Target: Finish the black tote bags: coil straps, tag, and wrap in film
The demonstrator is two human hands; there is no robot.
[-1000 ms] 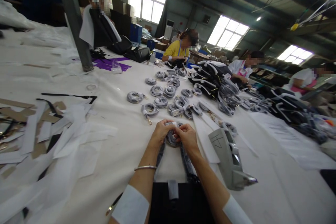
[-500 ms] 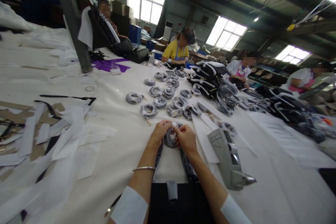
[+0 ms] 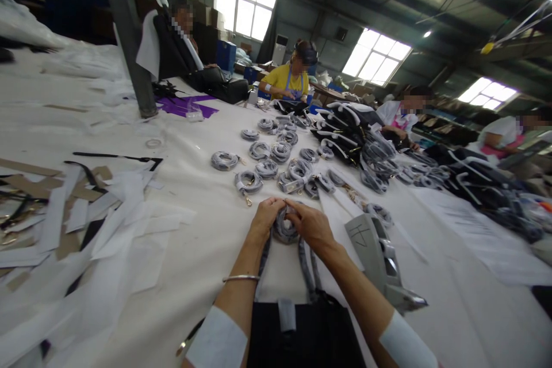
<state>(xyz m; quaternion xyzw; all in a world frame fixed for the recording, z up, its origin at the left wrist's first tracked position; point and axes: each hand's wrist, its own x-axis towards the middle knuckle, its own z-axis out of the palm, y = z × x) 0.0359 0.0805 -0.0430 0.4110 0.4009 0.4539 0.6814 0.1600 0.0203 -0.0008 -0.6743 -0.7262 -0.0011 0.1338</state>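
Observation:
Between my hands is a coiled strap [image 3: 285, 231] in grey wrapping, resting above a black bag [image 3: 304, 333]. My left hand [image 3: 266, 217] is closed on the coil's upper left edge. With fingers bent, my right hand [image 3: 309, 222] grips its upper right side; the fingertips of both hands nearly meet at the top. The bag's wrapped handles [image 3: 307, 267] run up from it on either side, under my forearms. To the right stands a grey tape dispenser [image 3: 374, 261]. Beyond my hands lie several more wrapped strap coils [image 3: 249, 183], some with gold clasps.
Paper and card scraps [image 3: 64, 224] cover the table's left side. A metal post [image 3: 129, 40] rises at the back left. Black bags [image 3: 340, 132] are piled at the back right. Across the table a person in yellow [image 3: 284, 81] works; other people sit nearby. A printed sheet [image 3: 474, 236] lies at right.
The white band visible at the coil's top is now covered by my fingers. My right hand has turned over the top of the coil. The whole view has shifted slightly.

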